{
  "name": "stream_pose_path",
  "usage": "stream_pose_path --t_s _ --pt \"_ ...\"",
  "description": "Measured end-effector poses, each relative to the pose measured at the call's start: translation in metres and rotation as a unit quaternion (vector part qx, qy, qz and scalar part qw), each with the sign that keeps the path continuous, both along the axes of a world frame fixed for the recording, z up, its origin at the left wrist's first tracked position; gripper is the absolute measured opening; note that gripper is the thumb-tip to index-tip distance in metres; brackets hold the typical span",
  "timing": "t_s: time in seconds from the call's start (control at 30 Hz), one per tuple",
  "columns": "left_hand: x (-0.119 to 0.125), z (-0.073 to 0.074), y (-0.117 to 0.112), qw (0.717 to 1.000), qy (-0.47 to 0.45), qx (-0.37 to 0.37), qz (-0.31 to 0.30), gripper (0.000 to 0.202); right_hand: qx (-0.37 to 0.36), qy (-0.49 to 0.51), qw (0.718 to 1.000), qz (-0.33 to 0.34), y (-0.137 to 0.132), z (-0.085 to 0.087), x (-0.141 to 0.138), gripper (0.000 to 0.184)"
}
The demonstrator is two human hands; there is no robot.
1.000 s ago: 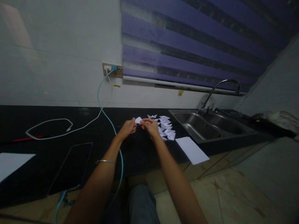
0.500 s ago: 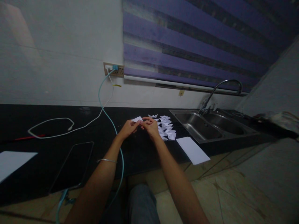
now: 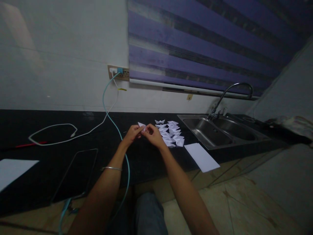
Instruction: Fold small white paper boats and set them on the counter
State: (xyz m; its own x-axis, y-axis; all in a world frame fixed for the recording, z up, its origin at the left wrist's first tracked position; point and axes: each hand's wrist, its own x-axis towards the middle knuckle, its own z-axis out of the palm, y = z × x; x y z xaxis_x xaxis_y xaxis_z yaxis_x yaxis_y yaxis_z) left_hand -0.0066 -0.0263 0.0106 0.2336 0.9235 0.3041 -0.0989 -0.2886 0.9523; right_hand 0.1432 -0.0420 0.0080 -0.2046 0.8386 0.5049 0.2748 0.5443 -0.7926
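Observation:
Between my two hands is a small piece of folded white paper (image 3: 141, 125), its pointed corner sticking up above the fingers. My left hand (image 3: 133, 134) pinches it from the left, and my right hand (image 3: 153, 134) grips it from the right with bent fingers. Most of the paper is hidden by the fingers. Just right of my right hand, several folded white paper boats (image 3: 171, 132) lie on the black countertop (image 3: 144, 163) in two columns. Nearer the edge is a stack of white paper (image 3: 201, 157).
A double steel sink (image 3: 207, 137) with a curved faucet (image 3: 221, 98) is at the right. On the left lie a tablet (image 3: 75, 174), white paper (image 3: 16, 168), a white cable (image 3: 56, 143) and a red pen-like item (image 3: 29, 145). A teal cable (image 3: 114, 122) runs under my left arm.
The folded paper has turned in my fingers, its flat edge replaced by a raised point. My right hand has shifted slightly left and down, uncovering more of the paper boats.

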Motion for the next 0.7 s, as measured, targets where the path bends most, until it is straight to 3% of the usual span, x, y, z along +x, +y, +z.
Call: stream_pose_path --t_s 0.13,0.37,0.53,0.7 --pt "-0.0003 0.0006 -0.0020 0.998 -0.020 -0.017 -0.053 0.037 -0.024 0.012 0.998 0.060 0.0013 -0.0012 0.0022 0.022" --pt "0.0007 0.0008 -0.0032 0.994 -0.078 -0.019 -0.076 0.032 -0.047 0.048 0.990 0.121 0.0000 -0.0003 0.0021 0.023" --pt "-0.0018 -0.0002 -0.0005 0.997 -0.026 -0.022 -0.066 0.045 -0.064 0.069 0.988 0.121 0.0016 0.0014 0.0031 0.028" --pt "-0.0044 0.0030 -0.0043 0.997 0.004 -0.028 -0.072 0.040 -0.088 0.087 0.980 0.155 0.0029 0.0022 0.0044 0.032"
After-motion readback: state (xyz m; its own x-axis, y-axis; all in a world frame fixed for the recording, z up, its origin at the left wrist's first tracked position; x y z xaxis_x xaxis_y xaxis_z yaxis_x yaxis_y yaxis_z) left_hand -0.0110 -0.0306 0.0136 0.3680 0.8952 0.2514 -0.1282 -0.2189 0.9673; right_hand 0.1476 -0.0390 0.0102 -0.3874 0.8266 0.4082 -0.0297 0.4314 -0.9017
